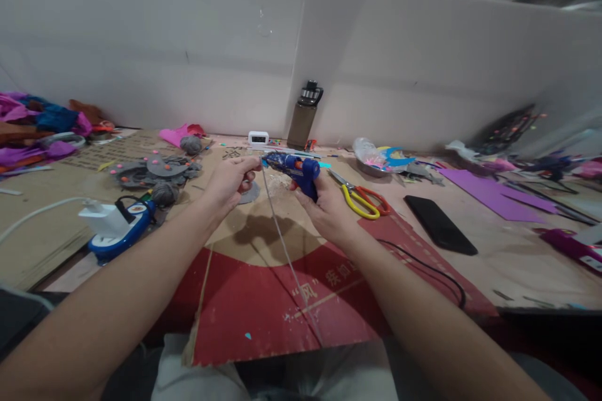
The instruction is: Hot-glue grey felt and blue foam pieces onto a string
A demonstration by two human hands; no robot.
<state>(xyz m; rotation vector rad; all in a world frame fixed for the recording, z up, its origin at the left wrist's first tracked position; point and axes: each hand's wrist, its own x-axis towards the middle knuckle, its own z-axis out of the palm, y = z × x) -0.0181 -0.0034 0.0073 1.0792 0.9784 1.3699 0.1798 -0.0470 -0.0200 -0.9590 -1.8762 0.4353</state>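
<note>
My right hand point(329, 203) is closed round the handle of a blue glue gun point(295, 169), its nozzle pointing left towards my other hand. My left hand point(230, 183) is closed in a pinch on the top end of a long thin grey stick point(282, 244), right at the gun's tip. The stick slants down towards me over a red and brown cardboard sheet point(263, 307). A small grey round piece point(250, 193) lies just under my left hand.
Yellow and orange scissors point(360, 199) and a black phone point(439, 224) lie right of my hands. A blue and white power strip point(117, 229) sits at left, grey felt shapes point(155, 172) behind it. A brown bottle point(303, 116), small white clock point(258, 138), purple paper point(493, 191).
</note>
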